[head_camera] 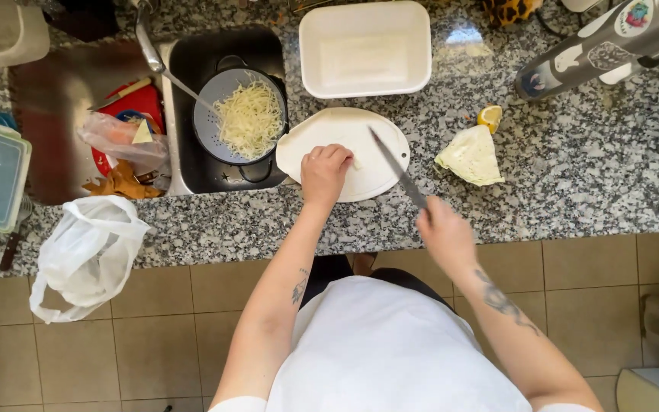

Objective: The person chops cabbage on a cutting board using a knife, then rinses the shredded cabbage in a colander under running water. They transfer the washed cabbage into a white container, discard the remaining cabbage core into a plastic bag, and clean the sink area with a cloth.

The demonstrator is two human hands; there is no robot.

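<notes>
At frame centre my left hand curls its fingers down on the cutting board, my right hand grips the knife, mid-slicing; next needs the blade lowered beside my knuckles.

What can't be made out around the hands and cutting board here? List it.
- Head view: whatever lies under the left hand on the white cutting board; its curled fingers cover it.
- Knife handle: hidden inside the right hand.
- Sink bottom: covered by the colander of shredded cabbage.
</notes>
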